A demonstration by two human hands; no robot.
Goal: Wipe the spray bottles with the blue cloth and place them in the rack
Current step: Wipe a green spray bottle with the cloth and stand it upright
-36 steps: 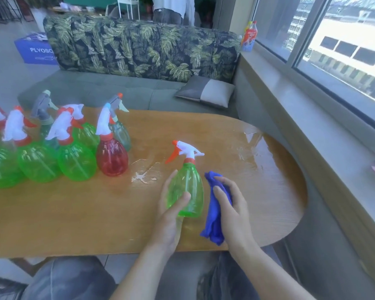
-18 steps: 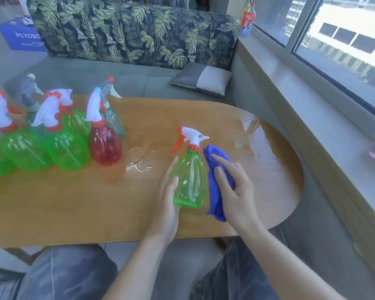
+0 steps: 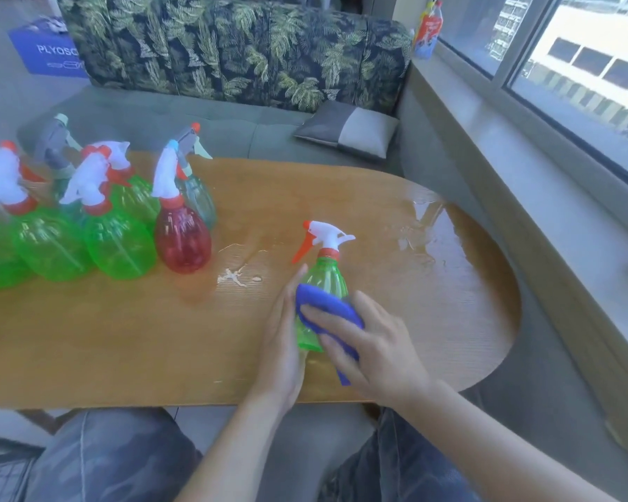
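A green spray bottle (image 3: pixel 326 280) with a white and orange trigger head stands on the wooden table (image 3: pixel 124 342) near its front edge. My left hand (image 3: pixel 283 342) holds the bottle's left side. My right hand (image 3: pixel 374 342) presses the blue cloth (image 3: pixel 323 306) against the front of the bottle, fingers spread over the cloth. The cloth wraps across the bottle's lower body and hides it. No rack is in view.
Several more spray bottles stand at the table's left: green ones (image 3: pixel 118 244), a red one (image 3: pixel 182 237) and a pale teal one (image 3: pixel 198 197). Wet patches (image 3: pixel 425 230) shine on the table's right end. A sofa with a cushion (image 3: pixel 348 134) lies behind, a window ledge (image 3: pixel 522 168) runs along the right.
My right hand has brought the blue cloth from the bottle's right side round onto its front. My left hand has kept hold of the bottle.
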